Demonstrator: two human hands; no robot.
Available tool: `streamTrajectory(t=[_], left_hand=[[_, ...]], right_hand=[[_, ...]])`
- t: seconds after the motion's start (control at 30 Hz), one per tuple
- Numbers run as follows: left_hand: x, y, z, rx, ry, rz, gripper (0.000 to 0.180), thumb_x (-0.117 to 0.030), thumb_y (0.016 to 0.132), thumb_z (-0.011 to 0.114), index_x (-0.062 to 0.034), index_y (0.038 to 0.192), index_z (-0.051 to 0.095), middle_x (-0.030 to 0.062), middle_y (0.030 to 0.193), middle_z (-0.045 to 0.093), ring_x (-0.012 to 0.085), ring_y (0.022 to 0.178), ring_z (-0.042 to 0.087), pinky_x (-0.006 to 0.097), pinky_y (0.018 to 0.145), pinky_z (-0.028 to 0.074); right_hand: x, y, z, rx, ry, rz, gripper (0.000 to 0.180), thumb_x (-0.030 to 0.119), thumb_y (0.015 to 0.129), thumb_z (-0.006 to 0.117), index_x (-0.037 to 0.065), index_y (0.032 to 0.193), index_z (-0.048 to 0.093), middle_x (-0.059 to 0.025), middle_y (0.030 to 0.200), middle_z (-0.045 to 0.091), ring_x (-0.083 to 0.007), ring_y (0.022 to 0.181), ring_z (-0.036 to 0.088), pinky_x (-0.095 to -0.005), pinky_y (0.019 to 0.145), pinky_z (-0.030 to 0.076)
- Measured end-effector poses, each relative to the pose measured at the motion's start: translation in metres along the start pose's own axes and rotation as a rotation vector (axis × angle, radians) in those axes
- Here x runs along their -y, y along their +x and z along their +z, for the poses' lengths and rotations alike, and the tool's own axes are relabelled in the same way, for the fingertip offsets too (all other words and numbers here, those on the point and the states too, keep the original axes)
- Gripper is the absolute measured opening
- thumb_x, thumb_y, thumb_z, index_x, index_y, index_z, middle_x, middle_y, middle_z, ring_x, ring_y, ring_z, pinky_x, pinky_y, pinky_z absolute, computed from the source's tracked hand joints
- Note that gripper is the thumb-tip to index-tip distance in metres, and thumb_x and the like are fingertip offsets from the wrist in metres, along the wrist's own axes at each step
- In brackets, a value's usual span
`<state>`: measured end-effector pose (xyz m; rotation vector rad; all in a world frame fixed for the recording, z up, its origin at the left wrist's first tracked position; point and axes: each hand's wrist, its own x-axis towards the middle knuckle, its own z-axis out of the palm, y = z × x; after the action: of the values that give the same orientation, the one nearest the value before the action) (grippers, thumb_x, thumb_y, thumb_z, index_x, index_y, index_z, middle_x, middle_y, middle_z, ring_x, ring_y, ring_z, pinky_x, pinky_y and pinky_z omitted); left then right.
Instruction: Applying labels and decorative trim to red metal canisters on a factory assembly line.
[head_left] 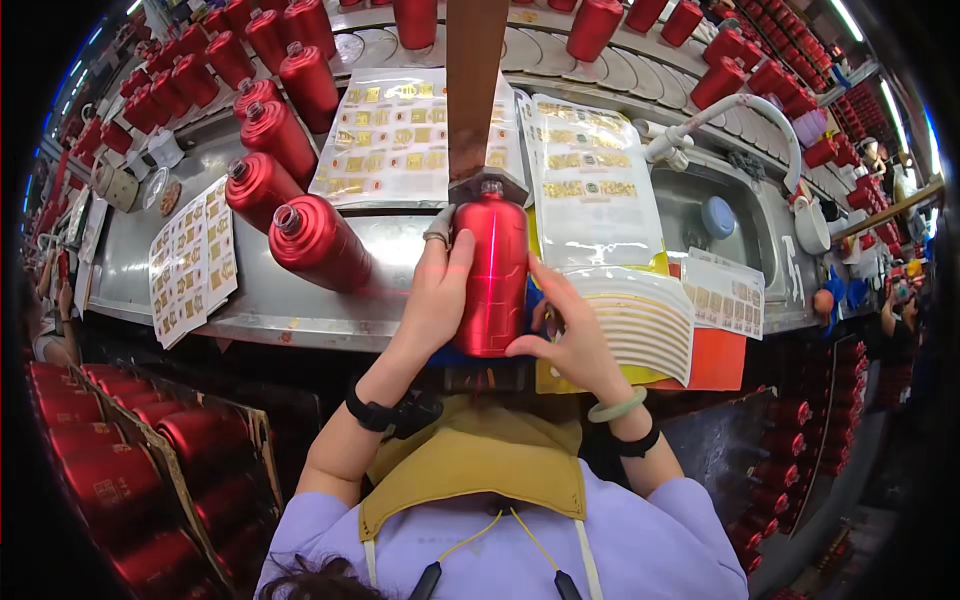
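A shiny red bottle (495, 285) with a bare threaded neck stands in front of me at the counter's front edge, its shoulder against a dark bracket. My left hand (432, 300) is wrapped along its left side, with grey covers on some fingertips. On the opposite side, my right hand (578, 335) holds the bottle with thumb and fingertips, the thumb low on its edge. Fine red light lines cross the bottle and my left hand. Beside my right hand lies a sheet of curved white and gold strips (630, 325).
Several red bottles (318, 240) stand at left on the metal counter (270, 318). Gold sticker sheets (385, 135) lie behind and around the bottle. A brown post (475, 90) rises ahead. At right is a sink (735, 255) with a white faucet (745, 105). Crated bottles (205, 430) flank me.
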<state>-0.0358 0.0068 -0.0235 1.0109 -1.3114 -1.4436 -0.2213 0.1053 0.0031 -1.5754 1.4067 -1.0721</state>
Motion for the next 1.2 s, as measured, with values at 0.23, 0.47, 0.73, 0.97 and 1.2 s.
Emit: streamTrajectory(t=[0.23,0.47,0.73,0.97,1.2], left_hand=[[-0.021,0.004,-0.001,0.212,-0.17,-0.137,0.079,-0.024,0.098,0.072,0.0055,0.156,0.026,0.0183,0.143,0.052,0.0233,0.129,0.055,0.038,0.109,0.045],[-0.008,0.002,-0.01,0.176,0.016,-0.079,0.082,-0.026,0.098,0.072,0.0038,0.158,0.024,0.0176,0.143,0.053,0.0212,0.127,0.055,0.037,0.109,0.045],[-0.017,0.003,-0.008,0.298,0.081,-0.103,0.087,-0.028,0.099,0.071,0.0033,0.161,0.019,0.0181,0.148,0.049,0.022,0.134,0.05,0.038,0.114,0.039],[-0.021,0.003,-0.014,0.27,0.099,-0.143,0.087,-0.027,0.098,0.072,0.0025,0.161,0.018,0.0183,0.147,0.049,0.0226,0.134,0.05,0.038,0.114,0.04],[-0.017,-0.002,-0.014,0.14,0.032,-0.128,0.078,-0.014,0.095,0.073,0.0007,0.158,0.028,0.0173,0.145,0.051,0.0221,0.131,0.055,0.038,0.11,0.045]], right_hand=[[-0.011,0.064,-0.056,-0.096,-0.148,-0.065,0.022,0.01,0.091,0.076,0.001,0.111,0.074,-0.0125,0.097,0.072,-0.0155,0.069,0.057,-0.0295,0.066,0.049],[-0.051,0.244,-0.051,-0.062,-0.504,-0.254,0.019,0.02,0.09,0.074,0.003,0.097,0.076,-0.0153,0.092,0.072,-0.0304,0.083,0.068,-0.0418,0.077,0.053],[-0.19,0.405,-0.02,-0.309,-0.727,-0.284,0.031,0.022,0.087,0.067,0.007,0.114,0.065,-0.0196,0.108,0.068,-0.0412,0.1,0.069,-0.049,0.082,0.058],[-0.147,0.431,-0.027,-0.155,-1.041,-0.441,0.026,0.026,0.089,0.066,0.007,0.107,0.07,-0.0162,0.103,0.069,-0.0366,0.097,0.07,-0.0491,0.083,0.057],[-0.058,0.338,-0.046,-0.342,-0.316,-0.3,0.015,0.014,0.091,0.073,0.002,0.101,0.074,-0.0136,0.087,0.075,-0.0218,0.071,0.068,-0.0314,0.072,0.052]])
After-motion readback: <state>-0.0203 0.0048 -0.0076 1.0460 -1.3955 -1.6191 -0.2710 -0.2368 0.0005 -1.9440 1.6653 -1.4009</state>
